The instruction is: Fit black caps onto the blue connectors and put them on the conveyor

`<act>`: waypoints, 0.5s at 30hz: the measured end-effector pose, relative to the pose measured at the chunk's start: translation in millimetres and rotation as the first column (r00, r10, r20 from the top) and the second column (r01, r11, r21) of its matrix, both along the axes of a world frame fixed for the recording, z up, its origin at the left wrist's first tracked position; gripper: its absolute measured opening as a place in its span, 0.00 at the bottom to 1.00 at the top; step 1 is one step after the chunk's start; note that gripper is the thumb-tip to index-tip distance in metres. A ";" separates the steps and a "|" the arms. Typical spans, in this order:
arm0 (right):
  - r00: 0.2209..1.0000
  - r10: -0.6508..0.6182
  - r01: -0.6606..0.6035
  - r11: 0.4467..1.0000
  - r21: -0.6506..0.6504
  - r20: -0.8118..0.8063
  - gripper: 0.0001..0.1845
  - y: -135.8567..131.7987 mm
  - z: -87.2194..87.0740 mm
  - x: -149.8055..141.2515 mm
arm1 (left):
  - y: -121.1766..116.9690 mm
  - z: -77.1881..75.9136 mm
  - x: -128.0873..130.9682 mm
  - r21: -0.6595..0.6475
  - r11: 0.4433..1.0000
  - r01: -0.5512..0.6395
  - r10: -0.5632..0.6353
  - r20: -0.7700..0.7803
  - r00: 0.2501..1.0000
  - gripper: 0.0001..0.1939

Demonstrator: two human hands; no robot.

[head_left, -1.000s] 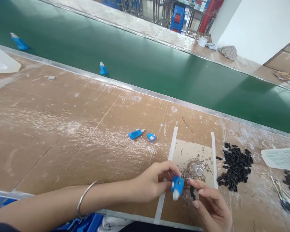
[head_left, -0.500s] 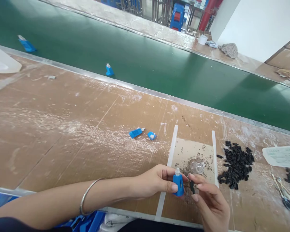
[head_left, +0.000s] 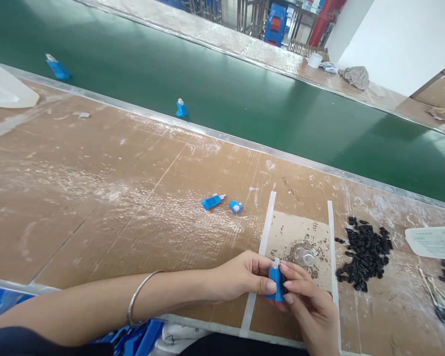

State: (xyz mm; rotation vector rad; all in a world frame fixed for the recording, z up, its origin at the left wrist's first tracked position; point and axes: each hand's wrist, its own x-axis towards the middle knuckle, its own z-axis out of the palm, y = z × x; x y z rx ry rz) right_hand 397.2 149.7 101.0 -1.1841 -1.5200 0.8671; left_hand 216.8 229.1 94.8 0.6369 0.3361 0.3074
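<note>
Near the table's front edge, left hand (head_left: pixel 241 277) and right hand (head_left: pixel 311 306) (touching) pinch a blue part (head_left: pixel 276 283).

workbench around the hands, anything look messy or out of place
Yes. White scuffs and residue streak the cardboard-covered bench. Dark specks and a wet-looking patch surround a small clear dish between two white strips. Two blue parts lie loose on their sides. Both hands, left and right, pinch one blue part.

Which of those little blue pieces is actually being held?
The blue piece pinched between the left hand and right hand. The others lie loose on the table or ride the green belt.
</note>
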 end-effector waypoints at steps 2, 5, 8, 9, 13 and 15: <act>0.994 0.009 -0.019 0.996 0.088 0.111 0.10 -1.2 -1.6 -1.8 | 0.7 -0.6 -0.1 -0.001 1.000 -0.022 0.022 -0.009 1.000 0.21; 0.933 -0.002 -0.087 0.969 0.233 0.359 0.15 -4.3 -2.3 -4.8 | 1.3 -2.2 -0.9 -0.034 0.998 -0.056 0.055 -0.042 0.998 0.21; 0.835 -0.057 -0.137 0.942 0.306 0.548 0.19 -8.3 -1.2 -9.1 | 1.0 -2.7 -1.5 -0.050 0.997 -0.060 0.058 -0.037 0.998 0.22; 0.809 -0.072 -0.147 0.936 0.319 0.584 0.19 -9.6 -0.9 -10.8 | 0.9 -2.5 -1.4 -0.049 0.997 -0.057 0.055 -0.033 0.998 0.22; 0.773 -0.064 -0.177 0.934 0.311 0.631 0.21 -13.4 2.1 -11.3 | 2.2 0.0 -0.9 -0.044 0.999 -0.015 0.013 -0.037 0.999 0.22; 0.794 -0.017 -0.196 0.939 0.283 0.607 0.22 -14.2 5.8 -2.3 | 6.2 5.1 -2.2 -0.018 0.998 0.060 -0.060 -0.028 0.998 0.22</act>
